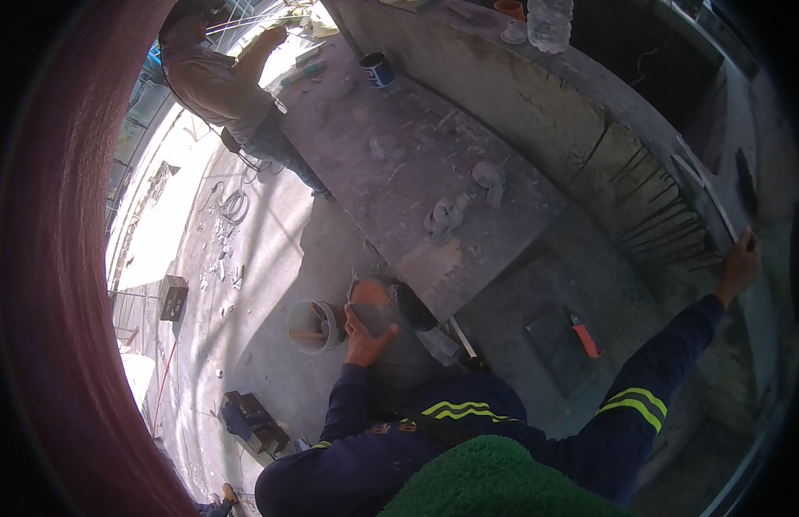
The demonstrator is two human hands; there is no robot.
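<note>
My left hand [366, 341] is bent around a grey flat piece [378, 319], thumb on one side and fingers on the other. Just beyond it is a round orange-brown object [371, 291], partly covered, beside a black container [414, 308]. My right hand [741, 265] reaches far out to the right, closed, against the wall's edge. Something small and dark shows at its fingertips, too small to name. A pale thin strip [708, 194] runs along the wall edge and ends close to this hand.
A bucket [313, 326] with sticks stands left of my left hand. A worn board [416, 181] carries crumpled wads [442, 220] and a dark blue can [376, 71]. A red-handled tool [586, 336] lies on the right. Another person [218, 77] stands at far left. A clear bottle [550, 24] tops the wall.
</note>
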